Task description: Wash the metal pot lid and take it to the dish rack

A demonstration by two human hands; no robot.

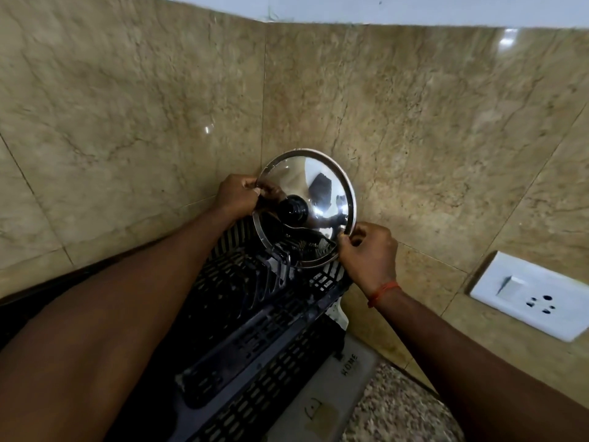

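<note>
- I hold the metal lid [322, 193] upright by its rim, black knob [292, 209] facing me, over the far end of the black dish rack [255, 317].
- My left hand [237, 196] pinches the rim at its upper left.
- My right hand [369, 253], with an orange thread [382, 291] at the wrist, grips the lower right rim.
- The rack sits in the corner of the tiled wall [127, 106]; a white socket [532, 295] is on the wall to the right.
</note>
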